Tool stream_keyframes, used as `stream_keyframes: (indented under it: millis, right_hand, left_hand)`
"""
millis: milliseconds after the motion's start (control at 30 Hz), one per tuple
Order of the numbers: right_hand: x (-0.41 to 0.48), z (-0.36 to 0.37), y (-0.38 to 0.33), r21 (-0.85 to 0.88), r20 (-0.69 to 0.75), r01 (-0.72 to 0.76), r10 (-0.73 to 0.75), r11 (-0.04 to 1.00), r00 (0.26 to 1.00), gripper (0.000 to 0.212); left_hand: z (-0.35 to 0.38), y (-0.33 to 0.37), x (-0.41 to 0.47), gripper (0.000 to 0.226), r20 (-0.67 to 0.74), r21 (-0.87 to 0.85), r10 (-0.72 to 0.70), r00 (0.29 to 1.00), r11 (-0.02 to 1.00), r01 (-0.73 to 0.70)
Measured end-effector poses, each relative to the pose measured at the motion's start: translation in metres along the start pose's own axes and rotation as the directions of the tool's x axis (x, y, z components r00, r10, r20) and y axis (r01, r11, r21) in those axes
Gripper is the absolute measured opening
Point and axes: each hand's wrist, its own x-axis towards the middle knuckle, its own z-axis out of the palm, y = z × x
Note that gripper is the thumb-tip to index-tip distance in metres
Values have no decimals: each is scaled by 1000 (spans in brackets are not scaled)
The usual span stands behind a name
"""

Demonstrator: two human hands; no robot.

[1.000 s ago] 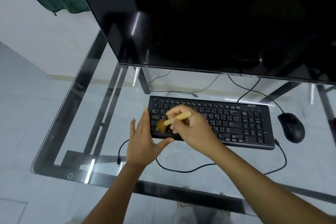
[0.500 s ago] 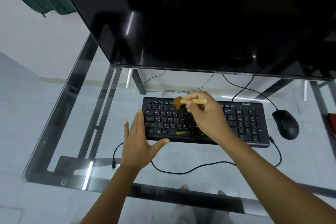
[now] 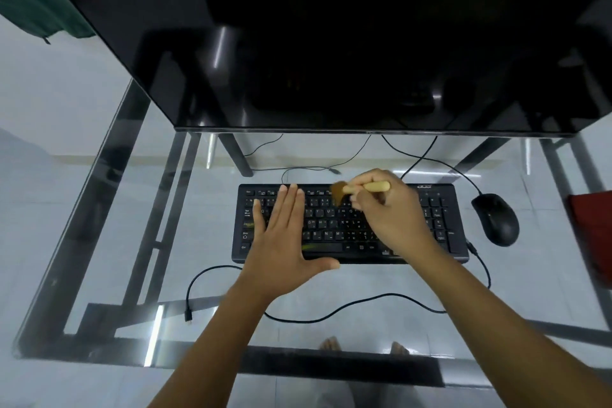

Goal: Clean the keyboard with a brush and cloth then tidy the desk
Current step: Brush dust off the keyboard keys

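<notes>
Monitor: big black monitor [image 3: 331, 43] fills the top of the view, screen dark, showing only dim reflections.
Desk: glass desk [image 3: 99, 209] on a dark metal frame; pale floor tiles and two bare feet [image 3: 331, 343] show through it.
Keyboard: black keyboard [image 3: 331, 225] lies flat on the glass just below the monitor's lower edge, and both hands are over it.
Left hand: left hand [image 3: 281, 252] is spread flat, palm down, over the left part of the keyboard. The fingers are straight and close together, reaching the top row, and the thumb is stretched wide to the right along the front edge. It holds nothing; I cannot tell whether it presses the keys.
Right hand: right hand [image 3: 387, 212] sits over the middle-right keys, fingers curled tight around the brush handle.
Mouse: black mouse [image 3: 495, 219] is on the glass, just right of the keyboard.
Cloth: red cloth [image 3: 592, 228] is at the far right edge of the desk, blurred, well apart from both hands.
Brush: small brush [image 3: 361, 188] has its pale wooden handle pointing right and its brown bristles pointing left and down at the upper key rows, smeared by motion.
Cable: black cable [image 3: 364, 305] loops across the glass in front of the keyboard, its plug lying loose at the left.
Writing: the logo on the keyboard's top right corner reads acer, soft; the key letters B, N, M, Ctrl and Alt are just legible.
</notes>
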Motion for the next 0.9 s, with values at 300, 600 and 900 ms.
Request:
stream_keyframes:
  millis: [300, 600, 900]
  right_hand:
    - [-10, -22, 14, 165, 258, -255, 208, 953, 944, 16]
    - [-36, -35, 20, -2, 277, -87, 84, 996, 957, 16]
    - [-49, -53, 41, 118, 234, -328, 295, 937, 926, 19]
  left_hand:
    - [4, 15, 10, 129, 46, -12, 15, 999, 1000, -14]
    - [8, 28, 16, 131, 101, 12, 16, 995, 1000, -18]
    - [14, 56, 24, 136, 166, 27, 60, 984, 998, -65]
